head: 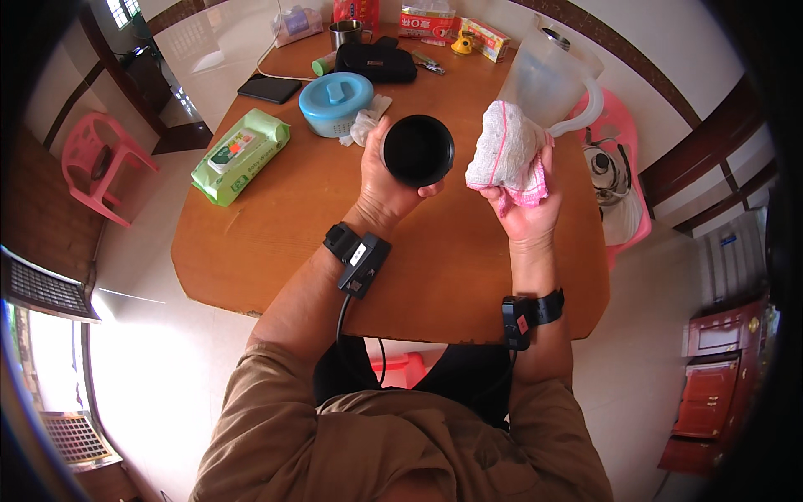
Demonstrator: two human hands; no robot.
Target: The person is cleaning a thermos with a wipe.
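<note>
Over the middle of the wooden table, my left hand is wrapped around a round black cup or container, whose dark round face is turned up towards me. My right hand holds a bunched white cloth with pink stripes and a pink edge to the right of it, with a gap between the two. A translucent plastic jug stands just behind the cloth. Left of the black container are a round blue lidded box and crumpled white tissue or plastic.
On the wooden table lie a green baby wipes pack, a black phone and a black pouch. A steel mug and several packages stand at the back. A pink chair at the right holds a metal kettle.
</note>
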